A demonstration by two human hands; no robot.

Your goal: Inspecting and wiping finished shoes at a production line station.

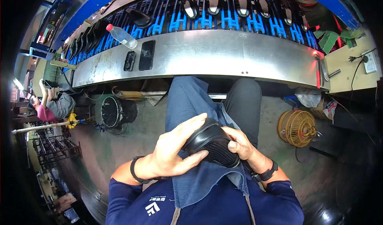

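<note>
A black shoe point(213, 145) with a textured sole rests on my lap, over a blue denim apron point(191, 105). My left hand point(175, 149) wraps over its upper left side, fingers spread along it. At the shoe's right end, my right hand point(239, 145) grips it with curled fingers. Both wrists wear black bands.
Ahead runs a steel bench point(223, 53) with a plastic bottle point(121, 35), a phone point(147, 54) and a small black case point(129, 60). Behind it, blue racks point(239, 21) carry several shoes. A black bucket point(113, 111) and a yellow fan point(297, 128) stand on the floor. Another person point(52, 105) sits at far left.
</note>
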